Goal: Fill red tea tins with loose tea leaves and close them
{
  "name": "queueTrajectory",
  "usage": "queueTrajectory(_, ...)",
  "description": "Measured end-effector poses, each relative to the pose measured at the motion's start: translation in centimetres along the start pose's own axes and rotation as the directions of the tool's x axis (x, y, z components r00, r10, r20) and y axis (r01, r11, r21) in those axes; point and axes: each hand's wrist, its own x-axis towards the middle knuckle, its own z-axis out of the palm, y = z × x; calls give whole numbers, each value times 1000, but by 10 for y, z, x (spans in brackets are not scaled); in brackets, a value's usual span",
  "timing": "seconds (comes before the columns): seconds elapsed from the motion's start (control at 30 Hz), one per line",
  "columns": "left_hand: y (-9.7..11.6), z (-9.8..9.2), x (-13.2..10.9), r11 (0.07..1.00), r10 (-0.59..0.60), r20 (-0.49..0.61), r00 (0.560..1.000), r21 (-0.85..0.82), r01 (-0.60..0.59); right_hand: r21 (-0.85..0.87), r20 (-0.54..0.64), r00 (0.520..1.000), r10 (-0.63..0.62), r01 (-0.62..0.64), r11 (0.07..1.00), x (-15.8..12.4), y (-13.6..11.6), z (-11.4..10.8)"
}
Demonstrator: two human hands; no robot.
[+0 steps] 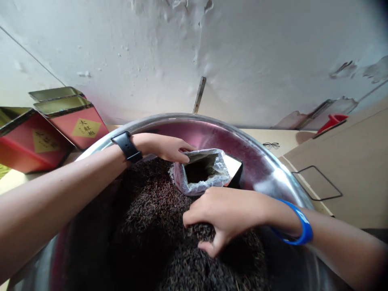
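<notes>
Left grip (169, 147) pinches the far rim of the bag (189, 184); right grip (224, 214) curls around tea (145, 218) in the basin (273, 169), bag standing between both grips

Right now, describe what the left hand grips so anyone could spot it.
A big steel basin holds dark tea leaves. At its far side the left hand grips a plastic bag. Unlike the red tins outside, it is clear, crinkled.

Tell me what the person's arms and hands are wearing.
Both arms are bare, no sleeves; neither the left hand nor the right hand is gloved. The left wrist has a black watch on a black strap, the right a blue wristband with white marks.
</notes>
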Motion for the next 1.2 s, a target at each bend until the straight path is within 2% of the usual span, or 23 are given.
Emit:
queueTrajectory(0.17, -1, -1, 1, 1000, -10, 26, 1000, 11, 10, 58, -84, 994, 67, -62, 996, -9, 6, -16)
queueTrajectory(0.3, 3, -1, 0, 1000, 10, 33, 999, 0, -10, 93, -220, 965, 145, -127, 988, -17, 12, -29)
queueTrajectory(0.4, 6, -2, -1, 999, 49, 50, 998, -10, -49, 97, -365, 906, 215, -192, 976, -20, 18, -33)
queueTrajectory(0.5, 7, -1, -2, 997, 75, 56, 996, -5, -75, 83, -476, 823, 310, -309, 947, -18, 27, -32)
queueTrajectory(0.6, 7, 0, -1, 998, 59, 59, 997, 16, -60, 53, -533, 748, 396, -438, 898, -13, 35, -26)
queueTrajectory(0.67, 8, 0, -2, 998, 54, 62, 997, 25, -55, 34, -542, 723, 428, -490, 871, -10, 38, -21)
queueTrajectory(0.83, 10, 0, -3, 995, 103, 45, 994, 15, -103, -20, -539, 725, 430, -521, 853, -4, 41, -15)
queueTrajectory(1.2, 2, 2, 1, 993, 120, 48, 992, -13, -120, -32, -544, 733, 409, -505, 862, -3, 42, -13)
